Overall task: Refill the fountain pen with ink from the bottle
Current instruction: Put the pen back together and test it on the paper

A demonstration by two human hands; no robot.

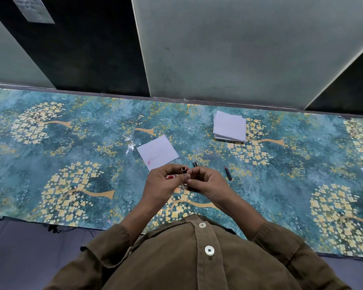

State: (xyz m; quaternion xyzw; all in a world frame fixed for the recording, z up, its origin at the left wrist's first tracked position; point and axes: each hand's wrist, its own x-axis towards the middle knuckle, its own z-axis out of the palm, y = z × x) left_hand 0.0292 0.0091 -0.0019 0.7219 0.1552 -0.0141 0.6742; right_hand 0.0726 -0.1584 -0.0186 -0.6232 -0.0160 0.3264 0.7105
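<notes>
Pen section [184, 169] pinched between left hand [166, 181] and right hand [205, 183], both curled.

One wide-angle camera on the person's head looks steeply down and forward. The worktop [71, 143] spans the view from left to right edge; its far edge meets the wall [239, 49], and the shirt [197, 258] fills the bottom.
</notes>
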